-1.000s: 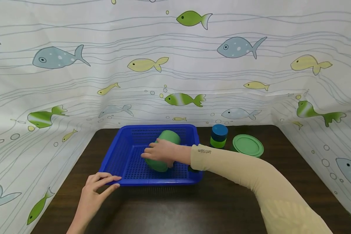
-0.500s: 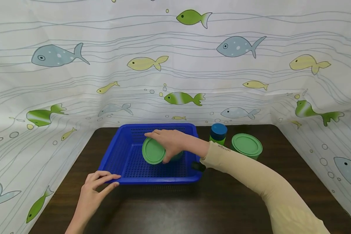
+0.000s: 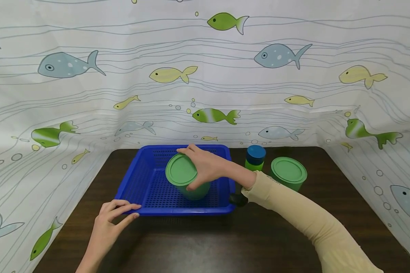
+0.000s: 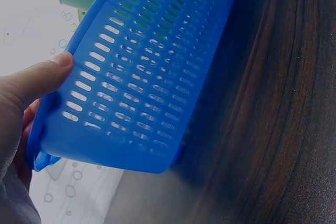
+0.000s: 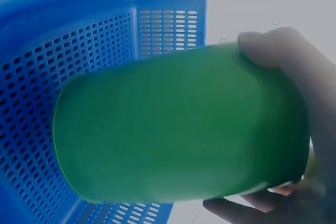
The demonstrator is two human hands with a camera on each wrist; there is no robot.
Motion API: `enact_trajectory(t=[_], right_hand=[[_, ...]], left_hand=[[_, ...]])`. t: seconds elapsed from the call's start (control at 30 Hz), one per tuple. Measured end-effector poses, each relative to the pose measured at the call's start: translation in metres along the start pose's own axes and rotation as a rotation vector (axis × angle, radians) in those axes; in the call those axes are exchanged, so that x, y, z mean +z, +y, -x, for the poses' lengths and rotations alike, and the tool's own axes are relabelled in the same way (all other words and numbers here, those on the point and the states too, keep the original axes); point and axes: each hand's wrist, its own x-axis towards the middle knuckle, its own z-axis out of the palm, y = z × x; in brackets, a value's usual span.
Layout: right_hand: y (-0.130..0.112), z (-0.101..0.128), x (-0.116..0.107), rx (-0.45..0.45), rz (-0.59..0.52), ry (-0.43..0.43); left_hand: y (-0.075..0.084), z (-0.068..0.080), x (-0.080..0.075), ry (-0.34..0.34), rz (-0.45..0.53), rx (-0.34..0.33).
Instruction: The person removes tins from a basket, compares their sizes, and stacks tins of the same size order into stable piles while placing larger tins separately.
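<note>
Your right hand (image 3: 205,167) is wrapped around the lidded green container (image 3: 186,180), holding it tilted over the blue slotted basket (image 3: 140,182), while your left hand (image 3: 111,220) pinches the basket's near corner, probably to steady it.

right hand (image 3: 208,167) gripping, left hand (image 3: 111,220) pinching

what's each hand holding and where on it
Right hand grips the green container round its lidded top; left hand holds the blue basket at its near corner.

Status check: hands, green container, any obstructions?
Right hand grips lidded green plastic container above blue perforated basket. Left hand holds basket's front rim. Nothing obstructing.
</note>
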Motion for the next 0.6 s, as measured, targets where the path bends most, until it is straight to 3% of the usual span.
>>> enact_trajectory(t=[0.23,0.6], right_hand=[[0.001,0.003,-0.004,0.021,-0.071,0.074],[0.002,0.015,-0.02,0.026,-0.197,0.061]], left_hand=[[-0.001,-0.001,-0.001,-0.025,-0.018,-0.018],[0.0,-0.001,-0.001,-0.019,-0.018,-0.016]])
